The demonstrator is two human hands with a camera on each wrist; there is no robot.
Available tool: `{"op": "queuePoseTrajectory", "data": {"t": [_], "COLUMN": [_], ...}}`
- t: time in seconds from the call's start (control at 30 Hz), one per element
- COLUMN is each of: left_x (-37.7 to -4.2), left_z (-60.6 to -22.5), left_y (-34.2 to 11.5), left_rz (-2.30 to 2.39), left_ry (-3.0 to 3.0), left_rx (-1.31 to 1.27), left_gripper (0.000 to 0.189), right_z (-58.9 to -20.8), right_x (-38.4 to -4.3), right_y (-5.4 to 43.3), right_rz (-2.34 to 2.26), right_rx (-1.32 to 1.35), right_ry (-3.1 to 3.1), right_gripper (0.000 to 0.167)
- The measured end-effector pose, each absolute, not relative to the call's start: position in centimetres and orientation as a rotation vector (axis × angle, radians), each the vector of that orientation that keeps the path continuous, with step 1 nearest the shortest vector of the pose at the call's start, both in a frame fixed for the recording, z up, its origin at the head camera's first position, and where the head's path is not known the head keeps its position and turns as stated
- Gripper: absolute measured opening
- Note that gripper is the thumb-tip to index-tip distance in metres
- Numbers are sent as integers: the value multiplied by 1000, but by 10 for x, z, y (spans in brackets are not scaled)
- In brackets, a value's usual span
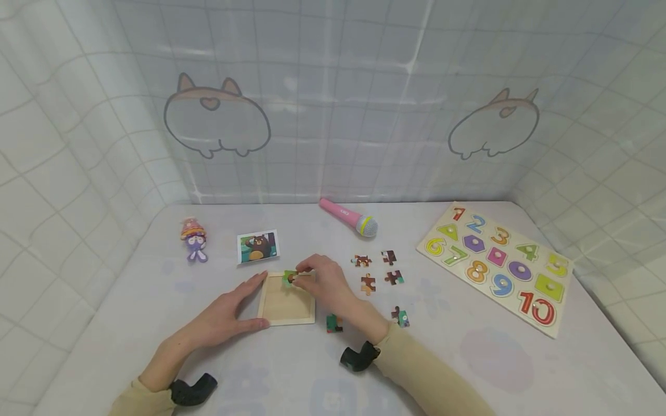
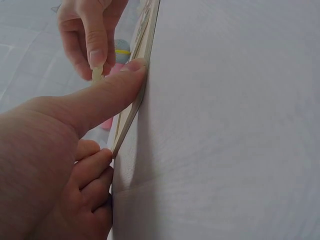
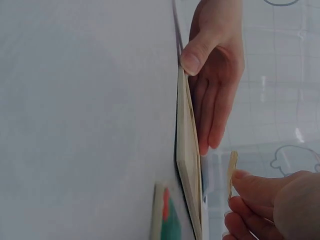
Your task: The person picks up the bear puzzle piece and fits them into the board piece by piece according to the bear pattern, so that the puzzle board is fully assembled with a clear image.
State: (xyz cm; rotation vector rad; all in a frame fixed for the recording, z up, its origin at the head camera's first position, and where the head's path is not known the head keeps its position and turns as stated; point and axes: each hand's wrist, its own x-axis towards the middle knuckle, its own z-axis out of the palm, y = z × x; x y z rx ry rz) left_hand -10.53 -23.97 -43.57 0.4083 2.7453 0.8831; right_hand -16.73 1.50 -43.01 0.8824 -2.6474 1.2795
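Note:
My right hand [image 1: 329, 284] pinches a small green and brown puzzle piece [image 1: 288, 277] between thumb and fingers, over the far edge of a shallow square wooden puzzle tray [image 1: 287, 306]. In the right wrist view the piece [image 3: 232, 172] shows edge-on, raised above the tray. My left hand [image 1: 226, 315] spans the tray's left side: thumb at the near corner, straight fingers at the far one. The left wrist view has that thumb lying across the wooden rim [image 2: 131, 115]. Just right of the tray, beside my right wrist, lies a green and red puzzle piece [image 1: 334, 323].
Several loose brown puzzle pieces [image 1: 368, 283] lie to the right, with a teal-edged piece [image 1: 400, 316] nearer me. Behind the tray is a bear picture card [image 1: 258, 247]. A purple doll [image 1: 195, 240], a pink toy microphone [image 1: 348, 216] and a wooden number board [image 1: 512, 247] stand further out.

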Motion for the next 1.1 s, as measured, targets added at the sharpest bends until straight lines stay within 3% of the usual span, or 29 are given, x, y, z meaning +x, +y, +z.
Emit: {"op": "queuePoseTrajectory", "data": {"t": [1.1], "left_x": [-106], "left_z": [-437], "left_y": [-240], "left_rz": [890], "left_ry": [2738], "left_rx": [447], "left_gripper": [97], "right_z": [-441], "right_x": [-166], "right_y": [-23], "right_rz": [977], "right_rx": [926], "right_ry": [-2782], "right_gripper": [18]}}
